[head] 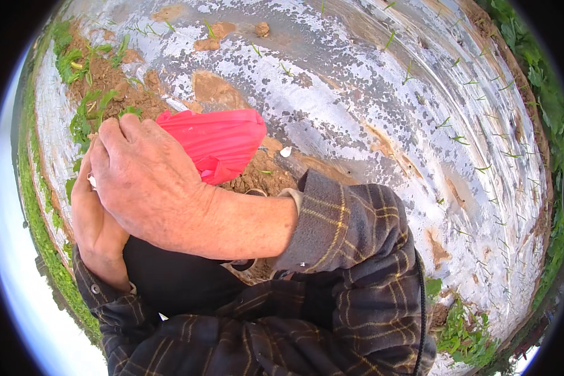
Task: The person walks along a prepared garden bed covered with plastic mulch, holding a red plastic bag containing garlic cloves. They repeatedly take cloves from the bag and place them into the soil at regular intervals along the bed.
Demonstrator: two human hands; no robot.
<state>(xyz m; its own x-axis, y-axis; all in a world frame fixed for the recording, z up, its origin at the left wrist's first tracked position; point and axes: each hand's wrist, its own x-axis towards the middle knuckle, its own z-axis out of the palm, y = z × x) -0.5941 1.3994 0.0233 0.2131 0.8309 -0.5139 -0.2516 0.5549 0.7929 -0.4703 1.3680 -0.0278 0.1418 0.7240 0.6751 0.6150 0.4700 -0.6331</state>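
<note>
My right hand lies over my left hand, both closed together at the left of the view. Between them shows part of a small whitish object, possibly garlic; most of it is hidden by the fingers and palms. A pink-red plastic bag lies just beyond my right hand and wrist, partly covered by them. A small white piece, like a clove or peel, rests on the ground right of the bag.
Soil-stained plastic mulch film covers the bed, with rows of thin green shoots poking through. Leafy weeds and bare brown soil lie at the left. More weeds stand at the lower right, and green plants line the right edge.
</note>
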